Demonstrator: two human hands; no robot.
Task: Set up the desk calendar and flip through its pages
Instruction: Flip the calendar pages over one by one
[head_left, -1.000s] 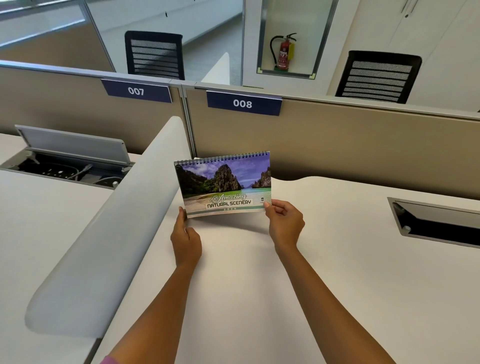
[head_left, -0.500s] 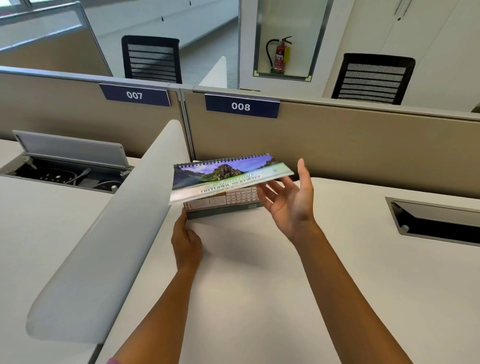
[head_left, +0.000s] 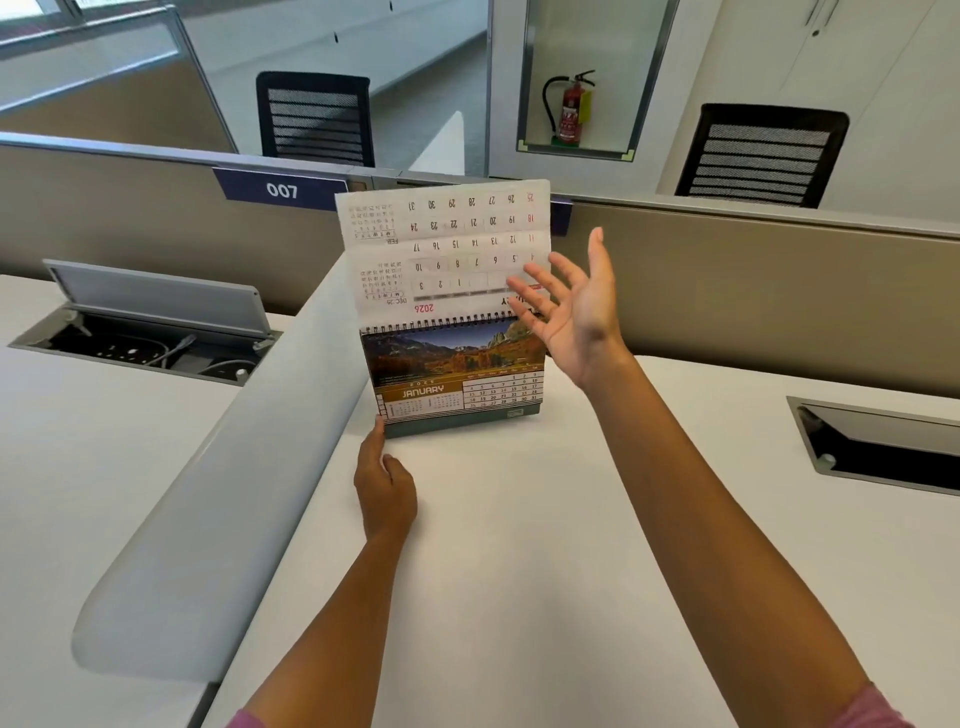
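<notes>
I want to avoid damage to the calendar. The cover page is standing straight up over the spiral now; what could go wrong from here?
1. The lifted page rests only against the open right hand; nothing grips it, so it may fall forward again over the January page.
2. The left hand touches only the lower left corner of the calendar, so a strong push on the page could tip or slide it on the desk.

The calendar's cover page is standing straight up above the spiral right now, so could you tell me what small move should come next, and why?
Probably the right hand should push the raised cover page over the spiral binding so it drops behind. The page stands upright, unfinished, with open fingers against its right edge, and the January page is exposed. The left hand steadies the calendar's base at its lower left corner.
</notes>
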